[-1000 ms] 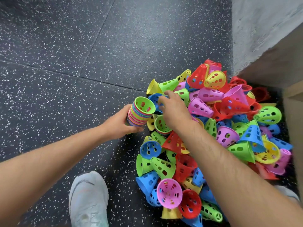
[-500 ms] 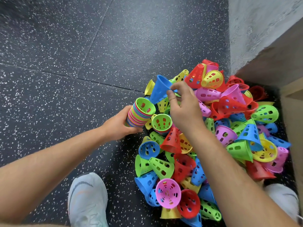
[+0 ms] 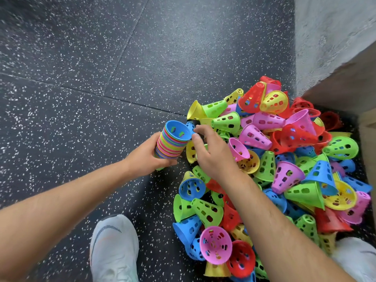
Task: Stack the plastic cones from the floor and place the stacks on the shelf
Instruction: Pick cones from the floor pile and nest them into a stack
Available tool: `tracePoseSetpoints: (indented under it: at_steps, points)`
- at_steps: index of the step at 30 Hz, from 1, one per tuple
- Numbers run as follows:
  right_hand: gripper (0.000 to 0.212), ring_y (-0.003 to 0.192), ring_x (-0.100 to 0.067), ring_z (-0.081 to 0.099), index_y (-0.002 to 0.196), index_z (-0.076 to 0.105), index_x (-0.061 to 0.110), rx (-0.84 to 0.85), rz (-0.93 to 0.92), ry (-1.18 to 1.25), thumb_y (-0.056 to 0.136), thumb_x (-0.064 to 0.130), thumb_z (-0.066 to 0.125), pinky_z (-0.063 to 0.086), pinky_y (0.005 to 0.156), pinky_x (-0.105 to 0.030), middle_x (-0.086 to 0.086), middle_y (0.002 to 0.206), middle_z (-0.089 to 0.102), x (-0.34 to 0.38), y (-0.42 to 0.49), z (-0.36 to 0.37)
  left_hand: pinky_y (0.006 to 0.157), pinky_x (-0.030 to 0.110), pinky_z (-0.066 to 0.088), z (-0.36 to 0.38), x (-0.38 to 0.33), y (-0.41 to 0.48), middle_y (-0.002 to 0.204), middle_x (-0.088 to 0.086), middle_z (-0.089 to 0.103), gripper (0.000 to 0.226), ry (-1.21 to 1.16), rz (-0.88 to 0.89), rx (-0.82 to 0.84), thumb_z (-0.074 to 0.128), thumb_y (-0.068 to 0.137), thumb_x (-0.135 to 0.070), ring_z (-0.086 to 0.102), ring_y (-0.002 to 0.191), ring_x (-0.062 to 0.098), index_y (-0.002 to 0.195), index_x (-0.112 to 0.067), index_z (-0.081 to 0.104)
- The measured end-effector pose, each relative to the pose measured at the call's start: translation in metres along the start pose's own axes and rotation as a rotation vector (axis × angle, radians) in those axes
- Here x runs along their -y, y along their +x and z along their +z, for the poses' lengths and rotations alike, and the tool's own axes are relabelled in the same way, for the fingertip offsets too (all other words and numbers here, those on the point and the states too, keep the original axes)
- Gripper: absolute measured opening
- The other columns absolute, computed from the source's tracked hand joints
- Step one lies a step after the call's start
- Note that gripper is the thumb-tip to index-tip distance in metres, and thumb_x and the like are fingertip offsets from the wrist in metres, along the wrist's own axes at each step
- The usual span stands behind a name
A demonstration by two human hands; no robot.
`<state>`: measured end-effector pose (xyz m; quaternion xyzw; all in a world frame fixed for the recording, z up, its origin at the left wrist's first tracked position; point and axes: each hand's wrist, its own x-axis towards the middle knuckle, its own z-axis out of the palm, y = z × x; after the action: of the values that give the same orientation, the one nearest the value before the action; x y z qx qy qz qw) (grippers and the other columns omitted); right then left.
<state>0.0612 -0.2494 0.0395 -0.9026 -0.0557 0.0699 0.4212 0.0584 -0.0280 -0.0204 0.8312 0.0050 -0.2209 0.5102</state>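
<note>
Head view, left hand (image 3: 145, 156) gripping stack (image 3: 172, 146) beside pile (image 3: 284, 176), floor (image 3: 81, 74) stretching left

bright plastic on speckled rubber
we see the cones (image 3: 254, 137) as thin moulded plastic, smooth with a soft sheen, and the stack (image 3: 168, 145) as the same plastic, its rims glossy. the floor (image 3: 81, 58) looks to us like matt black rubber, grainy, flecked with white. the wall (image 3: 329, 37) is rough and pale grey, like plaster or concrete. the shoe (image 3: 114, 251) has a pale, matt cloth upper. the board (image 3: 368, 143) at the right edge looks like bare matt wood.
</note>
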Motion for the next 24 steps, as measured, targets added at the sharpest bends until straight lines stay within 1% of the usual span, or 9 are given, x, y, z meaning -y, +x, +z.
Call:
tracePoseSetpoints:
  at_steps: [2,5,6,9,14,17,19,22,24]
  points:
    - [0.024,0.113,-0.02,0.056,0.121,0.059,0.01,-0.009,-0.014,-0.07,0.102,0.019,0.047,0.04,0.096,-0.03,-0.006,0.118,0.064,-0.004,0.01,0.002,0.106,0.038,0.052,-0.006,0.005,-0.004,0.117,-0.015,0.072,0.075,0.008,-0.017,-0.031,0.095,0.073,-0.03,0.068,0.109,0.004,0.134,-0.033,0.052]
    - [0.025,0.12,-0.029,0.052,0.115,0.065,0.004,0.086,-0.056,-0.225,0.097,0.009,0.048,0.036,0.105,-0.036,-0.014,0.124,0.062,-0.012,0.022,0.007,0.105,0.035,0.051,-0.011,0.005,-0.008,0.117,-0.017,0.07,0.08,0.041,-0.017,-0.043,0.093,0.066,-0.048,0.067,0.11,0.004,0.133,-0.034,0.051]
    - [0.026,0.124,-0.031,0.049,0.114,0.067,0.004,0.118,-0.059,-0.292,0.097,0.01,0.048,0.034,0.106,-0.036,-0.015,0.128,0.06,-0.014,0.025,0.009,0.105,0.034,0.05,-0.012,0.005,-0.008,0.118,-0.018,0.07,0.081,0.047,-0.014,-0.04,0.091,0.064,-0.052,0.066,0.111,0.004,0.133,-0.035,0.051]
    - [0.031,0.134,-0.031,0.042,0.116,0.069,0.005,0.204,-0.032,-0.441,0.098,0.018,0.047,0.033,0.112,-0.039,-0.013,0.141,0.054,-0.02,0.032,0.018,0.102,0.03,0.048,-0.009,0.005,-0.01,0.119,-0.018,0.069,0.076,0.062,-0.005,-0.03,0.092,0.072,-0.042,0.065,0.11,0.001,0.133,-0.036,0.048]
    - [0.038,0.142,-0.029,0.036,0.127,0.061,0.004,0.257,-0.013,-0.515,0.102,0.024,0.041,0.027,0.119,-0.039,-0.009,0.153,0.045,-0.025,0.038,0.024,0.105,0.029,0.047,-0.012,0.006,-0.01,0.118,-0.018,0.069,0.071,0.044,-0.017,-0.027,0.092,0.078,-0.033,0.064,0.11,0.001,0.132,-0.036,0.047]
    - [0.038,0.141,-0.028,0.038,0.132,0.055,-0.001,0.162,-0.006,-0.394,0.102,0.021,0.046,0.028,0.118,-0.036,-0.012,0.153,0.043,-0.022,0.038,0.02,0.105,0.029,0.047,-0.013,0.007,-0.011,0.118,-0.016,0.069,0.07,0.032,-0.025,-0.019,0.091,0.079,-0.031,0.064,0.111,0.002,0.133,-0.034,0.047]
    - [0.039,0.138,-0.026,0.042,0.131,0.056,-0.003,0.03,-0.008,-0.255,0.1,0.02,0.054,0.025,0.116,-0.025,-0.014,0.146,0.048,-0.017,0.037,0.015,0.105,0.028,0.047,-0.012,0.006,-0.012,0.119,-0.016,0.068,0.07,0.045,-0.018,-0.021,0.091,0.079,-0.031,0.063,0.111,0.003,0.133,-0.033,0.046]
    - [0.051,0.125,-0.017,0.049,0.127,0.059,0.001,-0.174,-0.009,-0.118,0.09,0.033,0.072,0.027,0.104,-0.014,-0.009,0.131,0.056,-0.006,0.037,0.002,0.109,0.031,0.046,-0.011,0.006,-0.013,0.123,-0.017,0.067,0.076,0.052,-0.006,-0.012,0.091,0.077,-0.035,0.063,0.113,0.001,0.136,-0.036,0.043]
    - [0.059,0.114,-0.01,0.051,0.121,0.063,0.006,-0.263,-0.014,-0.075,0.08,0.044,0.081,0.033,0.099,-0.013,-0.002,0.121,0.06,0.001,0.039,-0.007,0.112,0.036,0.045,-0.011,0.007,-0.012,0.124,-0.02,0.067,0.084,0.058,-0.006,-0.01,0.089,0.069,-0.052,0.063,0.116,0.001,0.137,-0.041,0.043]
